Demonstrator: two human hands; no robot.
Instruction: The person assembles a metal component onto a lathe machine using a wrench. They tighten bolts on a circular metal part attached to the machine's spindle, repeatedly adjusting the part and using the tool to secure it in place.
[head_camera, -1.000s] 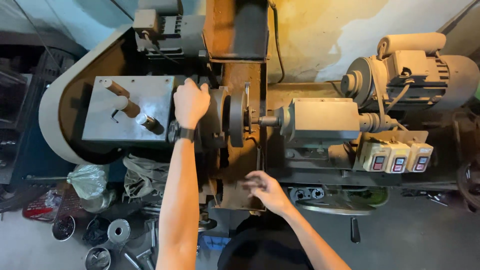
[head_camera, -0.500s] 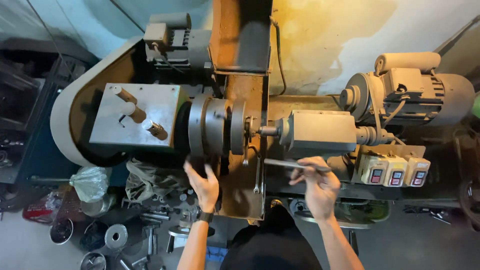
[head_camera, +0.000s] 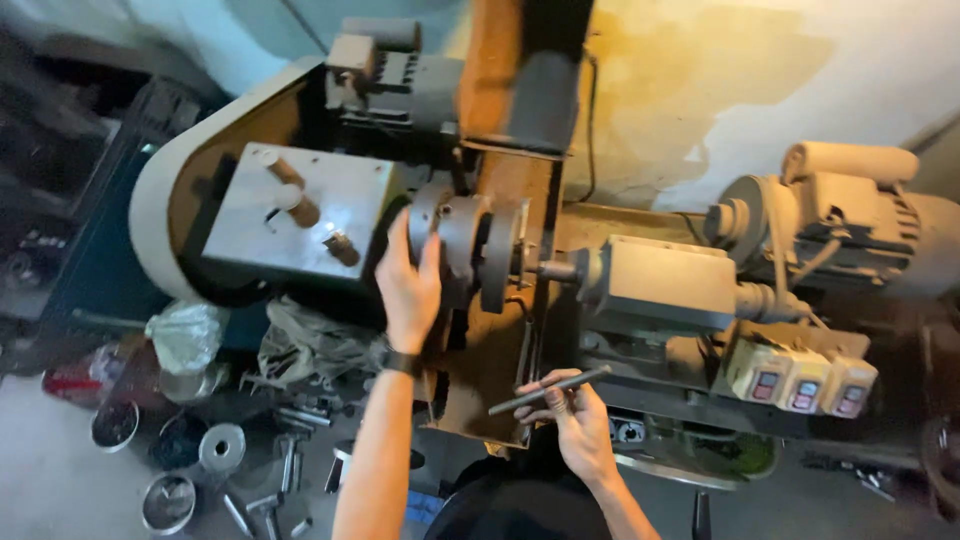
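- Left hand flat against the round lathe chuck, fingers spread over its left rim; palm pressed on, not wrapped round. A dark wristband sits at the wrist.
- Right hand lower, in front of the machine bed, closed on a thin metal rod; the rod lies between thumb and fingers, tilted, its far end pointing up to the right, and its near end sticks out left of the hand.
- Rod is well below the chuck, not touching it.
- Right of the chuck: a short spindle runs into a grey tailstock block; beyond that an electric motor.
- Three switch boxes with red and blue buttons hang under the block.
- Left of the chuck: grey gearbox cover with three stubby levers.
- Floor at left: loose metal discs and bolts, crumpled plastic bag.
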